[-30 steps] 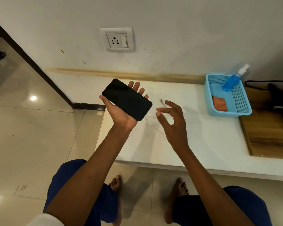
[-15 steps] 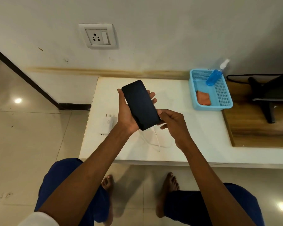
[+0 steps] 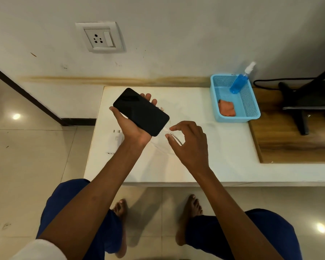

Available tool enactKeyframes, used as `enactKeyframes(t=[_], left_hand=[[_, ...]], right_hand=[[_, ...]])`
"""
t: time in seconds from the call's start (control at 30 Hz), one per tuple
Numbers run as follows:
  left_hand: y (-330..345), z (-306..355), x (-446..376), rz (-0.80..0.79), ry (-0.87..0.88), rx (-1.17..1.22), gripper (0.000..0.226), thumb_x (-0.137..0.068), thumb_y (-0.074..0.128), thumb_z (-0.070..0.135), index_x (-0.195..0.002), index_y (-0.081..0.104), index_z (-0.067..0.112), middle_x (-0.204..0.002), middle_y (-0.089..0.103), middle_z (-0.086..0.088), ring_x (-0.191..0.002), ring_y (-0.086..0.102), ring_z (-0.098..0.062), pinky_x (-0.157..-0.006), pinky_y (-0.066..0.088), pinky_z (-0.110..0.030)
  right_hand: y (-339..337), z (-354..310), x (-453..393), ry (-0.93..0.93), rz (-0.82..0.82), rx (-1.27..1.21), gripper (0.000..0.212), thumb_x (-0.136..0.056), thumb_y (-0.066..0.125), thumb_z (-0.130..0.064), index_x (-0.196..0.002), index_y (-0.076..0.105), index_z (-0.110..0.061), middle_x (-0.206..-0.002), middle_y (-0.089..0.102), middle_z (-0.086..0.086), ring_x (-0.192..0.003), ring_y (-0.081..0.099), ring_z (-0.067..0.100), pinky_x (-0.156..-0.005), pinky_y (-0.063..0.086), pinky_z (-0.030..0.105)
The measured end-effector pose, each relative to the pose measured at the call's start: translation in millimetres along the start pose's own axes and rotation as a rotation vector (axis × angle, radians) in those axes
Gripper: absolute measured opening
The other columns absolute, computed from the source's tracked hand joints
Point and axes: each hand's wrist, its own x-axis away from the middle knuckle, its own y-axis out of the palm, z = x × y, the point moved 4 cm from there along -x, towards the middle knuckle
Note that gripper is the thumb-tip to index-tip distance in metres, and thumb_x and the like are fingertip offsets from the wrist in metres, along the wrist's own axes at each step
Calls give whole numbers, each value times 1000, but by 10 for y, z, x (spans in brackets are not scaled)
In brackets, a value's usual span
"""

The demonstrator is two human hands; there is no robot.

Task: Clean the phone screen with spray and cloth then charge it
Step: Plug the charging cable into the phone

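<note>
Bare feet and blue trousers are seen at the bottom, on a tiled floor. Above the white table, the right hand is held with thumb and forefinger parted around a white cable, whose plug is seated in the phone's lower end; whether the fingers touch the cable cannot be told. The phone is cradled screen-up in the left hand, fingers wrapped around its edges. A white charger lies on the table beside the left wrist. Farther right, a blue basket holds an orange cloth and a leaning blue spray. A socket is set in the wall behind.
</note>
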Motion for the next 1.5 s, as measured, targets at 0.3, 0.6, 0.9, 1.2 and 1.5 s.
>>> enactKeyframes(t=[0.3,0.6,0.9,1.2,1.5], left_hand=[[-8,-83,24,13,-17,-7,85,-87,24,83,-135,52,18,-120,68,-6,-118,63,-30,-100,49,-46],[-30,-77,22,38,-10,-12,87,-87,25,83,-140,51,19,-121,69,-6,-117,65,-30,-96,51,-46],[-61,-130,35,65,30,-44,88,-88,20,82,-134,55,17,-115,72,-6,-110,69,-27,-86,58,-40],[-91,-81,-1,54,26,-30,89,-88,24,82,-139,53,15,-125,68,-10,-117,65,-31,-96,54,-46],[-75,-98,10,50,10,-42,91,-88,23,82,-147,45,17,-130,65,-10,-120,63,-32,-99,52,-47]], right_hand=[[-10,-24,2,1,68,94,18,-86,64,-46,-97,65,-31,-113,61,-12,-103,56,12,-77,48,36],[-16,-66,18,-56,100,119,22,-86,65,-42,-96,69,-23,-117,63,-3,-111,56,17,-85,47,33],[11,-53,44,-85,134,114,17,-84,70,-37,-90,68,-21,-123,61,0,-115,55,19,-85,46,35],[-14,-28,-15,-15,5,118,27,-83,65,-50,-101,64,-30,-131,54,-7,-124,48,15,-92,44,39],[-27,-37,-29,-37,-5,164,30,-82,65,-49,-104,63,-30,-134,53,-8,-127,47,15,-97,41,41]])
